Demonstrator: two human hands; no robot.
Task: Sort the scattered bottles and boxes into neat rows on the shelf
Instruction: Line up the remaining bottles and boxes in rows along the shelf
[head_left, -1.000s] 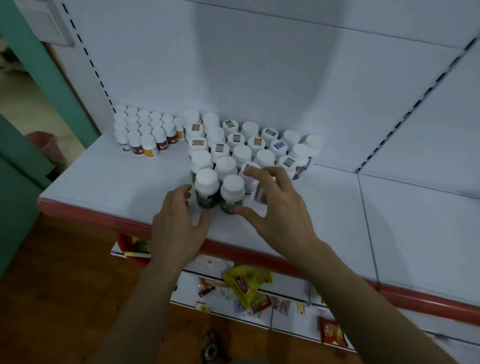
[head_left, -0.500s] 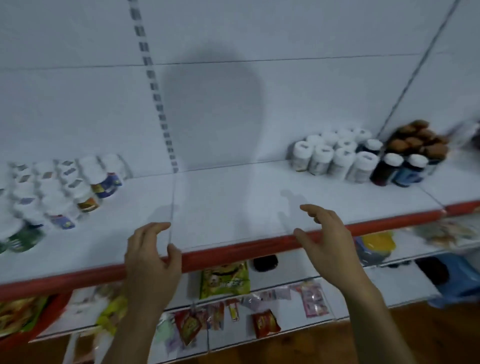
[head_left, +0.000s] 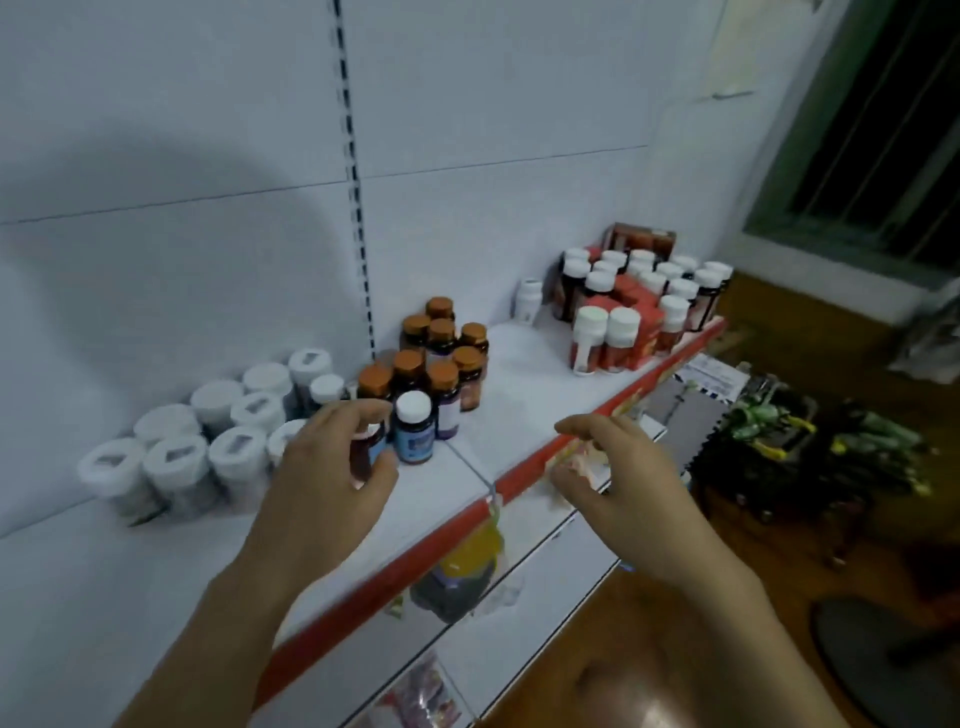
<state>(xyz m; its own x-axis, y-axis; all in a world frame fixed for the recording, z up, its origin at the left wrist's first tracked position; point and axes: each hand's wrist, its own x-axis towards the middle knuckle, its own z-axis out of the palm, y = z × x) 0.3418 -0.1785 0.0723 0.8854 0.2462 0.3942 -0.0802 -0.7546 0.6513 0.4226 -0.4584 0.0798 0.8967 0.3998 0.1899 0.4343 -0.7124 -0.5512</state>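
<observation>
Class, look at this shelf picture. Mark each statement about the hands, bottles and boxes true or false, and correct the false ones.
1. The left hand grips a dark bottle. True.
2. The right hand holds a white jar. False: it holds nothing and hovers by the shelf's red edge.
3. The brown-capped bottles stand to the right of the white-lidded jars. True.
4. The red boxes sit at the left end of the shelf. False: they sit at the right end, among white-capped bottles.
</observation>
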